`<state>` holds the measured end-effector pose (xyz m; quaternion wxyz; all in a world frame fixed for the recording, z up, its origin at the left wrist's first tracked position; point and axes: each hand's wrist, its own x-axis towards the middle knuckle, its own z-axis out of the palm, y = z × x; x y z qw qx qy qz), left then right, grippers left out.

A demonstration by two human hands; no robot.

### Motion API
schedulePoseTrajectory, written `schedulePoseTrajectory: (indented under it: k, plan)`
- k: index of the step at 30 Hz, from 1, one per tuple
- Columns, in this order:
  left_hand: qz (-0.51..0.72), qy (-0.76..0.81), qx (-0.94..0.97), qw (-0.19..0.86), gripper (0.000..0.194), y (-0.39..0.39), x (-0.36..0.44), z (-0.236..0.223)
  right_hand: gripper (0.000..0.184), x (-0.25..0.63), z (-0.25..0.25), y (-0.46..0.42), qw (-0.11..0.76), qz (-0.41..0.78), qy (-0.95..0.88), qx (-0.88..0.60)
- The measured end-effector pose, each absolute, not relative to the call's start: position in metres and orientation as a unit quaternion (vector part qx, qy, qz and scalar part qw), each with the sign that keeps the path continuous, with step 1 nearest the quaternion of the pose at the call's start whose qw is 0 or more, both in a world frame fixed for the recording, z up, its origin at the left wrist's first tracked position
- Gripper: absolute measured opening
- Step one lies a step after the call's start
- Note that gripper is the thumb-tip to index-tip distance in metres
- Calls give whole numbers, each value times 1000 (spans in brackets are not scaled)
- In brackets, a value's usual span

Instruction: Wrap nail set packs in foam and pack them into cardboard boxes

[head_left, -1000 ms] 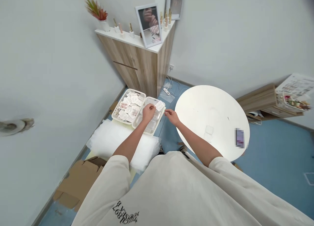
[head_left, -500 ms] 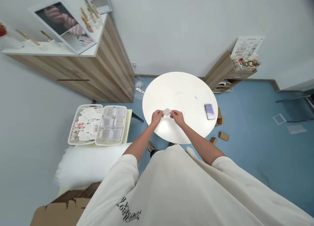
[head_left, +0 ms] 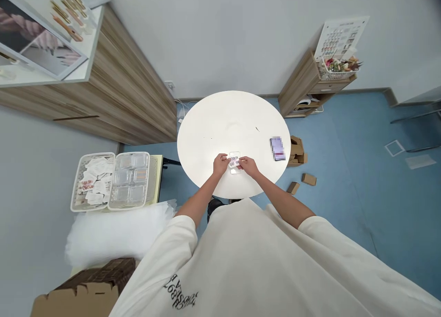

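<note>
Pinching a small printed clear packet (head_left: 234, 161) by its sides, left hand (head_left: 220, 164) and right hand (head_left: 248, 166) both closed in a firm grip, over the near edge of the round white worktop (head_left: 230, 119), plastic tray (head_left: 93, 181) of paper slips off its left side.

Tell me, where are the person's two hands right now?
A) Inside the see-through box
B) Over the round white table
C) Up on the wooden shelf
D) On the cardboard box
B: the left hand and right hand are together over the round white table, holding a small clear packet.
</note>
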<state>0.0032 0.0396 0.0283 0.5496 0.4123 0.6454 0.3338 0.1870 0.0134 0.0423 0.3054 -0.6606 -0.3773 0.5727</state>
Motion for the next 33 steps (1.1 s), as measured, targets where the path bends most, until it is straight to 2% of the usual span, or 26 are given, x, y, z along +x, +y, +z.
schedulePoseTrajectory:
  k: [3, 8, 13, 18, 28, 33]
  plan:
    - [319, 654, 421, 541, 24, 37, 11, 21, 14, 199, 29, 9, 282, 568, -400, -662]
    - [271, 688, 425, 522, 15, 23, 14, 4, 11, 209, 5, -1, 233, 546, -383, -708]
    - [189, 700, 397, 563, 26, 2, 13, -7, 9, 209, -15, -9, 163, 519, -379, -748]
    - [168, 685, 374, 602, 36, -6, 15, -6, 11, 201, -22, -6, 130, 501, -400, -757]
    - [175, 692, 377, 590, 37, 3, 10, -12, 22, 199, -14, -3, 132, 493, -392, -765]
    - [224, 685, 380, 579, 41, 32, 12, -22, 32, 205, -15, 15, 219, 488, -381, -754]
